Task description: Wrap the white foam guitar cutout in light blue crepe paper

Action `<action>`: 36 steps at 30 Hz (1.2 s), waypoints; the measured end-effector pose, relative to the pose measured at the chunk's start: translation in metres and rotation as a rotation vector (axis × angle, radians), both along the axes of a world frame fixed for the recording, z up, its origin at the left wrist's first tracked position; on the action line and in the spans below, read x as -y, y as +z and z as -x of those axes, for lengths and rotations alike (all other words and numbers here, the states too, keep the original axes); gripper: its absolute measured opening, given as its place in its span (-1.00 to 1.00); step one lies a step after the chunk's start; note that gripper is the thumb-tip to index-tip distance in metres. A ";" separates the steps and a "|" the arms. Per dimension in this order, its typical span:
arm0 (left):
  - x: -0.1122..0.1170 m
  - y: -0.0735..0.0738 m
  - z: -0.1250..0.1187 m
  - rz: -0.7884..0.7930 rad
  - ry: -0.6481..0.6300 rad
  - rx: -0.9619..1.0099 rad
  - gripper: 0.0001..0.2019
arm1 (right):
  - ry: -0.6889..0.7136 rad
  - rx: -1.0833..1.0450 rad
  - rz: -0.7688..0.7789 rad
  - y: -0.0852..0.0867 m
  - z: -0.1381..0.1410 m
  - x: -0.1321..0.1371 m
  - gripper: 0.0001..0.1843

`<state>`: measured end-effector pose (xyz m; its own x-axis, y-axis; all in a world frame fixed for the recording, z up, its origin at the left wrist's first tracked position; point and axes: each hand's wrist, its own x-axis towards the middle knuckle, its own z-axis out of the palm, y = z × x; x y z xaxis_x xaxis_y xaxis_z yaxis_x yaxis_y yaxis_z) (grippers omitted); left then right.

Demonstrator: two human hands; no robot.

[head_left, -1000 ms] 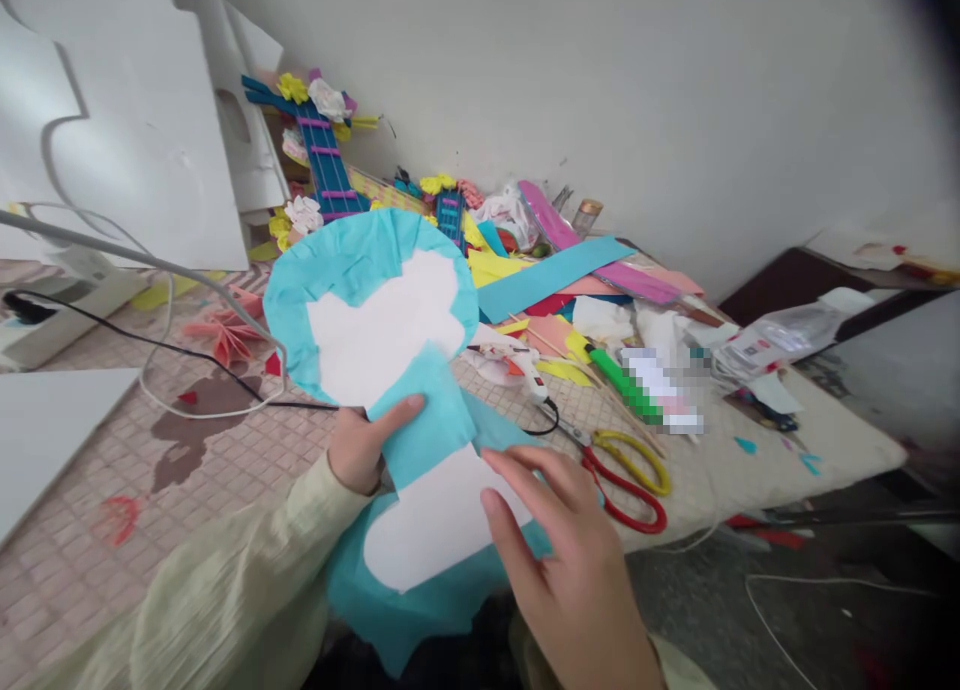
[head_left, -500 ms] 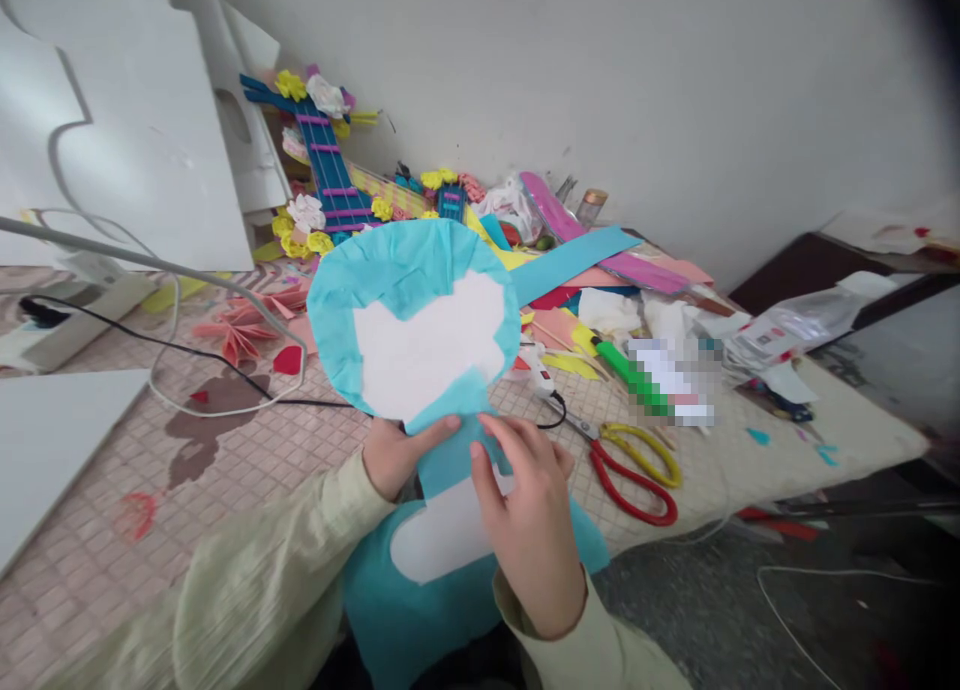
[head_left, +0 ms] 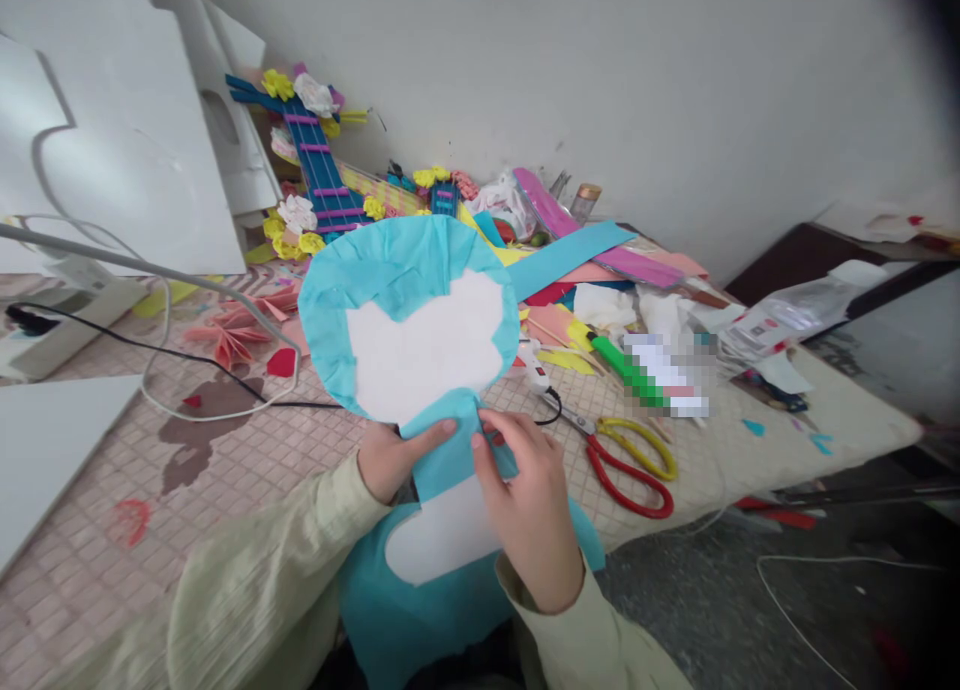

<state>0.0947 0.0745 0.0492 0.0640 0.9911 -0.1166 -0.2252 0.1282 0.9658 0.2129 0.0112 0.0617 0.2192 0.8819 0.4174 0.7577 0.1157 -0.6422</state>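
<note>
I hold up a white figure-eight cutout (head_left: 427,355) with light blue crepe paper (head_left: 390,265) folded over its edges. My left hand (head_left: 394,455) grips the narrow waist from the left, thumb lying on the blue paper. My right hand (head_left: 525,500) presses its fingertips on the blue strip at the waist, fingers bent and close together. The lower white lobe (head_left: 442,540) sits just under my right hand, over my lap.
Red and yellow scissors (head_left: 630,460) and a white glue gun (head_left: 534,365) lie right of the cutout. A green-handled tool (head_left: 619,365), coloured paper scraps (head_left: 577,255), a blue paper guitar (head_left: 319,170), white foam boards (head_left: 127,140), a cable (head_left: 172,355) and a power strip (head_left: 52,330) crowd the tiled table.
My right hand rose from the lower lobe to the waist and closed its fingers on the blue strip. The cutout tilted a little more upright and shifted right.
</note>
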 end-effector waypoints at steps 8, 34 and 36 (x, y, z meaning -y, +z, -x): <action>0.000 0.000 0.002 -0.015 -0.058 -0.035 -0.49 | 0.004 0.002 -0.004 0.002 0.002 0.001 -0.74; -0.002 -0.008 0.006 0.154 -0.121 0.077 -0.43 | 0.017 -0.178 0.041 0.007 -0.004 -0.004 -0.76; -0.002 -0.008 0.006 0.178 -0.137 0.101 -0.42 | 0.040 -0.203 0.042 0.007 -0.006 -0.004 -0.74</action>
